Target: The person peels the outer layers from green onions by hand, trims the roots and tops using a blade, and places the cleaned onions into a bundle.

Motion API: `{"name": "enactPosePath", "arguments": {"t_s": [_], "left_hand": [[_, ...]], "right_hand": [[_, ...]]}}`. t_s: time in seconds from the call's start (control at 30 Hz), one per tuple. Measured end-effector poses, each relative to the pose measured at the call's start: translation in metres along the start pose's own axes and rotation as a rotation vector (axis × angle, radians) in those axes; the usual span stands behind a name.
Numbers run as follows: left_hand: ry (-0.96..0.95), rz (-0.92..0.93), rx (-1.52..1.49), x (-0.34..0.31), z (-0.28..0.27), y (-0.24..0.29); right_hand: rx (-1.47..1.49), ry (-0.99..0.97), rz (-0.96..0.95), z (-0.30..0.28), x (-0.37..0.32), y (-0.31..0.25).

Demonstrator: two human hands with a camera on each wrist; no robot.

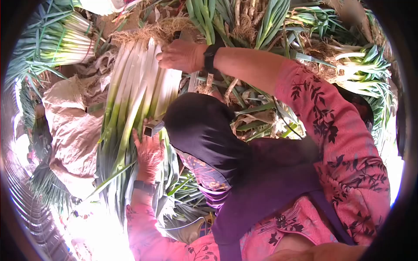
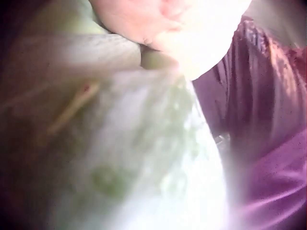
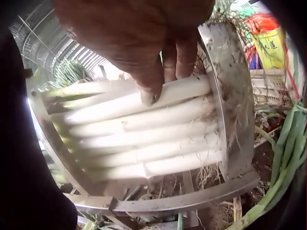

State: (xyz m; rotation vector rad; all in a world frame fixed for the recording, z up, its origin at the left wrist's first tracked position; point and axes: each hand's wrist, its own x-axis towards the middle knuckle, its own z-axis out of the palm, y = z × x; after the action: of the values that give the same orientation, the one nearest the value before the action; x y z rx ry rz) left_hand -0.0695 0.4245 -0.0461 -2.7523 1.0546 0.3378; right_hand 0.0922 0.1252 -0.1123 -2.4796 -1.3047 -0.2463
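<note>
A thick bundle of leeks (image 1: 130,91) lies in a metal rack (image 3: 168,203), white shafts toward the top in the head view and green leaves toward the bottom. Near the root end, my right hand (image 1: 185,56) grips a leek at the edge of the layer; its thumb (image 3: 149,93) presses on the white shaft. Root tips meet an upright metal plate (image 3: 232,91). Lower down, my left hand (image 1: 150,154) rests with fingers spread over the green part, beside a square metal tube end (image 1: 151,129). A blurred leaf (image 2: 144,143) fills most of the left wrist view below the palm.
Tied leeks (image 1: 72,43) lie at the upper left, with more leeks (image 1: 361,69) at the upper right. A crumpled tan sack (image 1: 72,130) sits left of the bundle. Loose leaves and roots litter the ground. A yellow bag (image 3: 269,48) stands beyond the rack.
</note>
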Motion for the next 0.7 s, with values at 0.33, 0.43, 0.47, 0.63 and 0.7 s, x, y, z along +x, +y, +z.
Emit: {"name": "enactPosePath", "arguments": {"t_s": [0.33, 0.43, 0.47, 0.63, 0.7], "left_hand": [[-0.171, -0.028, 0.036, -0.004, 0.003, -0.005], [-0.189, 0.005, 0.068, -0.003, 0.006, -0.007], [-0.146, -0.010, 0.049, -0.003, 0.005, -0.004], [-0.140, -0.035, 0.046, 0.000, 0.001, -0.001], [-0.090, -0.035, 0.027, 0.003, -0.004, 0.004]], "right_hand": [[0.834, 0.264, 0.713, 0.059, -0.032, -0.070], [0.903, 0.203, 0.878, 0.064, -0.023, -0.070], [1.076, 0.192, 0.873, 0.063, -0.023, -0.067], [1.632, 0.339, 0.921, 0.067, -0.024, -0.068], [1.679, 0.328, 0.962, 0.064, -0.025, -0.070]]}}
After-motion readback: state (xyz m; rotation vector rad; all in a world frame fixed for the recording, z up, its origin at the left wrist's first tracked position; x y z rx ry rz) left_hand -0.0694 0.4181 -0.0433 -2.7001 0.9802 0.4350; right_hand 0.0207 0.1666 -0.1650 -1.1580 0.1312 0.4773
